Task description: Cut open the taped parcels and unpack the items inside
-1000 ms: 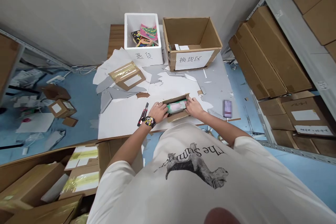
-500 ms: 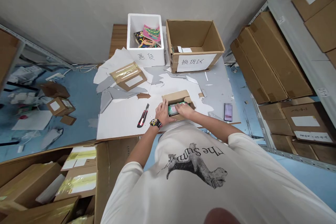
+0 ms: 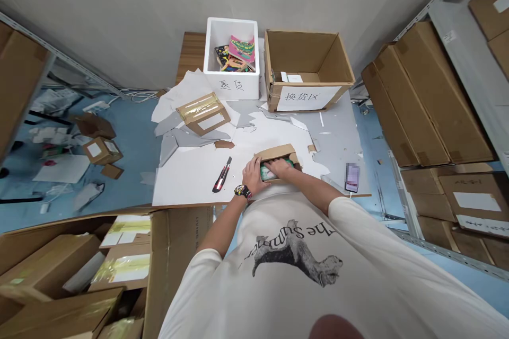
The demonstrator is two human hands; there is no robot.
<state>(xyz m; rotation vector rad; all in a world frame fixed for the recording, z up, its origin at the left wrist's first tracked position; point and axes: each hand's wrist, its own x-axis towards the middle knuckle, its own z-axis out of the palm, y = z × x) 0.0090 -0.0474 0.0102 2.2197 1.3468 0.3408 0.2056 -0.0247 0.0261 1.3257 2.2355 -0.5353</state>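
Observation:
A small opened cardboard box (image 3: pixel 277 151) lies at the table's front edge, close to the white shirt. Inside it shows a green package with pale parts (image 3: pixel 266 173), mostly covered by the hands. My left hand (image 3: pixel 252 175) wraps around the box's left end, a watch on its wrist. From the right, my right hand (image 3: pixel 280 168) reaches into the box, its fingers curled on the green package; the fingertips are partly hidden. A red and black utility knife (image 3: pixel 221 175), blade out, lies to the left of my left hand.
A taped carton (image 3: pixel 203 113) rests on torn paper at the left. Behind stand a white foam box (image 3: pixel 232 87) with booklets and a large open carton (image 3: pixel 309 58). A phone (image 3: pixel 352 177) lies right; a big box of parcels (image 3: pixel 159 270) stands front left.
The view has shifted, so the table and its things appear farther right. My right hand has moved slightly left over the green package; my left hand stays on the box's end.

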